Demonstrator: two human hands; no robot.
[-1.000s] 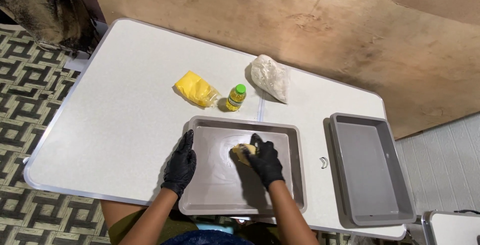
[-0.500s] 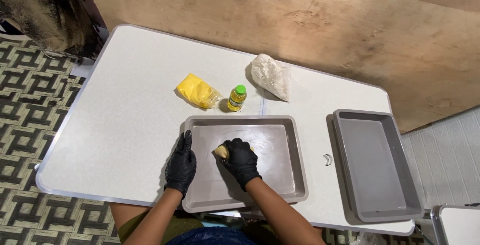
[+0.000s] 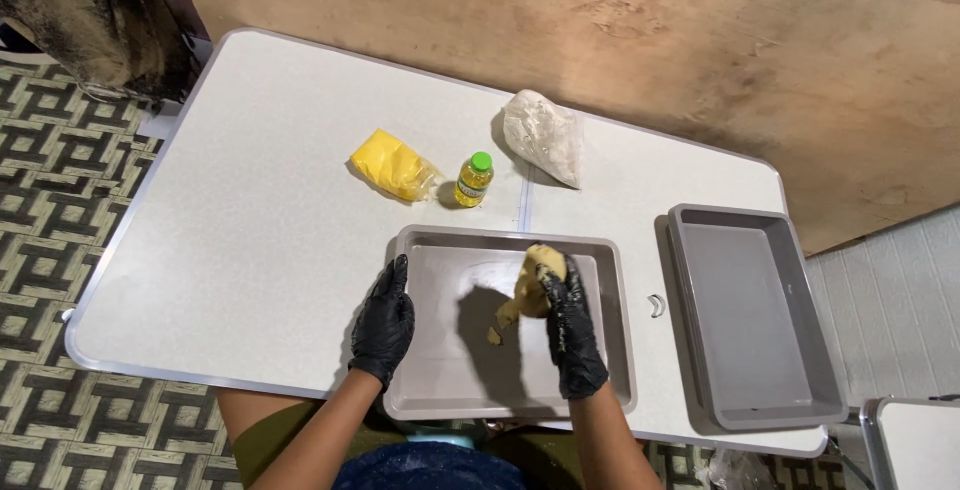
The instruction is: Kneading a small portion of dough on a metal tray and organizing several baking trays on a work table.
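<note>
White folding table (image 3: pixel 250 240) with a speckled top, pushed up against a brown plywood-looking wall (image 3: pixel 700 40); the floor (image 3: pixel 40 200) has a dark geometric maze pattern. Both hands are in black gloves. Right hand (image 3: pixel 570 325) has its fingers curled around a lump of yellowish dough (image 3: pixel 530 290), lifted above the grey tray (image 3: pixel 440 390). Left hand (image 3: pixel 383 322) grips the tray's left rim. Behind the tray: a yellow bag (image 3: pixel 392 165), a small green-capped bottle (image 3: pixel 474 180), a white bag (image 3: pixel 545 135). A second tray (image 3: pixel 750 320) sits off to the right.
</note>
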